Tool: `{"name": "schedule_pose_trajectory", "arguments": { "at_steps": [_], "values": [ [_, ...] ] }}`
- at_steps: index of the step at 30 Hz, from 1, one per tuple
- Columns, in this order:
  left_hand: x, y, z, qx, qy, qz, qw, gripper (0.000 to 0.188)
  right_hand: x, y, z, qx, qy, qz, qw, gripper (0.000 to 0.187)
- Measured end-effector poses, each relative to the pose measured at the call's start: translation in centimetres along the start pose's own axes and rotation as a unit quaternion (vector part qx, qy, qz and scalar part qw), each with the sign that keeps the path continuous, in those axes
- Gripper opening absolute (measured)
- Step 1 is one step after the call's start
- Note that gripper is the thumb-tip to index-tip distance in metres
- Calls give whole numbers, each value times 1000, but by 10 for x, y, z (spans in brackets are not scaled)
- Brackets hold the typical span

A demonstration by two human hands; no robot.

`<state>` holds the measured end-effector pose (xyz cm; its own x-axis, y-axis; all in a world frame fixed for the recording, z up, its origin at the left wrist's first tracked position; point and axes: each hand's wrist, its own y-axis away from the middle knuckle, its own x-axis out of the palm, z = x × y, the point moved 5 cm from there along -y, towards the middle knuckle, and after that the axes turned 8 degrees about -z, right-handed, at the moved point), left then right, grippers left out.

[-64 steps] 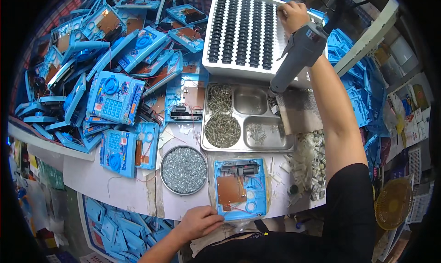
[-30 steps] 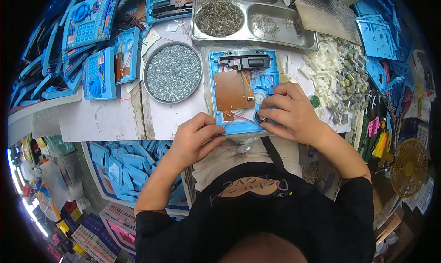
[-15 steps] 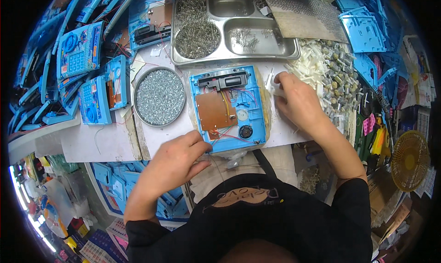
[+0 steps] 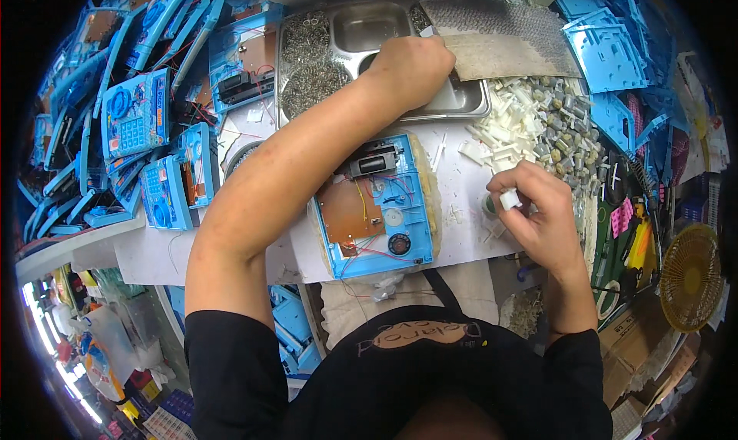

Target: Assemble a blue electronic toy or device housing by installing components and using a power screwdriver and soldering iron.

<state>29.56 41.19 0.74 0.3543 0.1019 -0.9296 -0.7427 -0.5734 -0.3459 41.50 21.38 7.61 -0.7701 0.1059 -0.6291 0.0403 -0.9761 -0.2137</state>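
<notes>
My right hand (image 4: 546,217) pinches a small white plastic piece (image 4: 509,200) between thumb and fingers, beside the pile of white plastic parts (image 4: 511,128). Reaching across the bench, my left hand (image 4: 415,71) is over the steel compartment tray (image 4: 477,111). Its fingers curl down out of sight, so I cannot see what they touch. Below that forearm lies a blue plastic housing (image 4: 421,236), its inside facing up, with a brown circuit board (image 4: 350,213), thin wires and a round black part. My forearm covers its upper left part.
Blue toy housings (image 4: 134,117) crowd the left, some trailing wires. A round dish (image 4: 240,157) of small metal pieces is mostly behind my left arm. Grey metal cylinders (image 4: 565,132) lie beside the white parts. A perforated sheet (image 4: 507,51) overlaps the tray; blue shells (image 4: 607,55) stand at right.
My left hand has gone from the housing's lower left corner up to the steel tray. My right hand has moved right and down and now holds a white plastic piece. The view has shifted slightly.
</notes>
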Motion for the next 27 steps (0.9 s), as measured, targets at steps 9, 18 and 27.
{"name": "schedule_pose_trajectory", "arguments": {
  "at_steps": [9, 18, 27],
  "values": [
    [-14, 15, 10, 78, 55, -106, 990, 15, 3, -33, -19, 35, -5, -22, 999, 13],
    [-93, 60, -34, -71, 312, -132, 938, 19, 31, -87, -25, 50, -144, 18, 988, 28],
    [-90, 90, -26, -246, 574, -13, 781, 15, 38, -79, -6, 0, -222, 85, 971, 27]
  ]
}}
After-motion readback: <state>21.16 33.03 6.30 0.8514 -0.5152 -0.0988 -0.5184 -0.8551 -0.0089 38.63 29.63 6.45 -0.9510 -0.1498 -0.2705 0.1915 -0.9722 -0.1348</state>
